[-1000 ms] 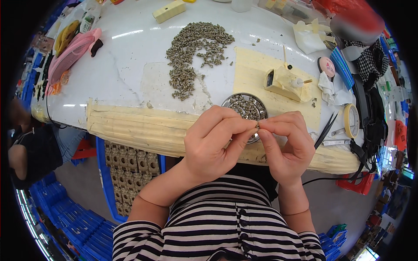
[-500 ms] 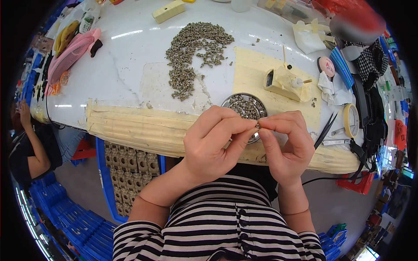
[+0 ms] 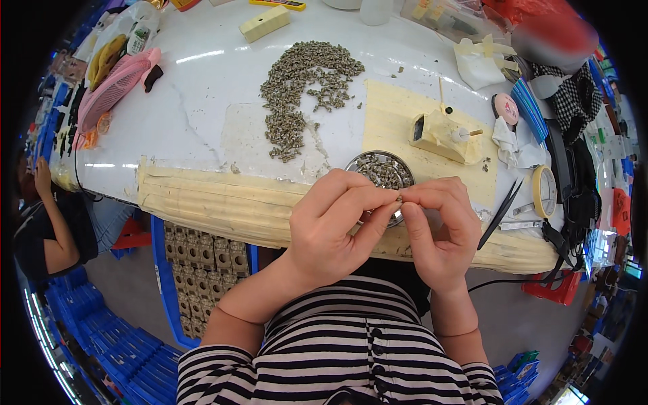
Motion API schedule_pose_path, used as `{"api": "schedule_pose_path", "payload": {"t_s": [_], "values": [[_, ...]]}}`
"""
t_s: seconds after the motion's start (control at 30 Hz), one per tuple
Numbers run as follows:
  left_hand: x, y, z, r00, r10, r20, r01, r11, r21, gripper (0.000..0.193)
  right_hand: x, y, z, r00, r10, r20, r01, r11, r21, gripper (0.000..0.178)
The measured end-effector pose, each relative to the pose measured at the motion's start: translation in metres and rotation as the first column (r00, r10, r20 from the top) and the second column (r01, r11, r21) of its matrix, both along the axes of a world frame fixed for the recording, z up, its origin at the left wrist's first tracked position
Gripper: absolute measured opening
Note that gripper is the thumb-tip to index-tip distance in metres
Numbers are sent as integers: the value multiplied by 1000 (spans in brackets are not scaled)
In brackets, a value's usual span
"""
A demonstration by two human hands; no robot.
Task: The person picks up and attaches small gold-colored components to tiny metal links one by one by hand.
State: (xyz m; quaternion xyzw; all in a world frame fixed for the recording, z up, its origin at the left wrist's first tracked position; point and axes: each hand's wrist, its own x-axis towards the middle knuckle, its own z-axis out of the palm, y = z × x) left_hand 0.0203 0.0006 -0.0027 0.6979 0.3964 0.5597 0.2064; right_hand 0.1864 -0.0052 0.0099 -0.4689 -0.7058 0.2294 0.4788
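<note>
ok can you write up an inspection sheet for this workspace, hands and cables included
Surface: white table, glossy; cream covering along the near edge
Job's things: small metal parts loosely heaped; more in a round metal dish
Clutter: pink mesh item at left; black tweezers and tape roll at right
Hands: left hand and right hand pinch a tiny part between their fingertips, its details too small to tell
Cables: black cable below the near edge, right side
Surroundings: blue tray of metal pieces below table level; another person at far left

We see a white table (image 3: 192, 101) bearing a heap of metal parts (image 3: 287, 88), a yellow sheet (image 3: 391, 111), tweezers (image 3: 499, 215), tape (image 3: 536, 192) and a block (image 3: 264, 25).
</note>
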Motion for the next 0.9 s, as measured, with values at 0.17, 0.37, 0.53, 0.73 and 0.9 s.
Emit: {"api": "schedule_pose_path", "payload": {"t_s": [0.17, 0.37, 0.53, 0.73, 0.9], "values": [[-9, 1, 8, 992, 19, -124, -35, 992, -125, 16, 0, -1, 0, 998, -47, -41, 47, 999, -4, 13], [-25, 11, 8, 960, 20, -278, -69, 983, -168, 14, 1, -1, -1, 999, -45, -15, 46, 999, 14, 12], [-36, 16, 23, 982, 59, -177, -102, 964, -244, 12, 1, -1, 1, 999, -37, -18, 37, 999, 10, 11], [-60, 46, 33, 909, 212, -359, -244, 969, -48, 9, 2, -1, -2, 999, -37, -17, 38, 999, 19, 10], [-74, 70, 44, 830, 159, -535, -135, 987, 84, 6, 1, 0, 1, 1000, -22, -7, 22, 999, 28, 9]]}}
